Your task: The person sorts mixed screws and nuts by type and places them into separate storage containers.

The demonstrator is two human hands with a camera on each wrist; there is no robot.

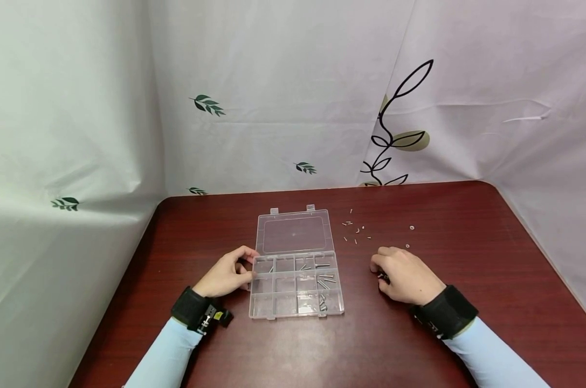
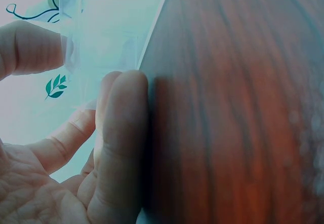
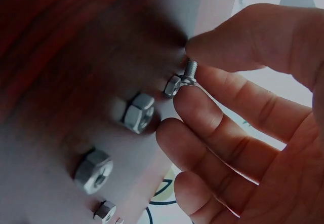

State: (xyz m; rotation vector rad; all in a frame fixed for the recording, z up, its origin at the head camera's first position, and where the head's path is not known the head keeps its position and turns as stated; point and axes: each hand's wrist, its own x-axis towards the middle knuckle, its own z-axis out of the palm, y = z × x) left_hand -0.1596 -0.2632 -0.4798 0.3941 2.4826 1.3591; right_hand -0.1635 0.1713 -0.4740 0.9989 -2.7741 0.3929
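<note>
A clear plastic compartment box lies with its lid folded back. My left hand holds the box's left side, its thumb and fingertips at the clear wall. Several screws lie in the right-hand compartments, with a few in others. Right of the box, my right hand is low over the table with curled fingers. Its thumb and fingertips pinch around a small metal screw. A small hex nut sits right beside that screw, and larger nuts lie near the fingertips.
Small screws are scattered on the red-brown table behind and right of the box. Two pale ring-like pieces lie farther right. A white patterned curtain rises behind the table's back edge.
</note>
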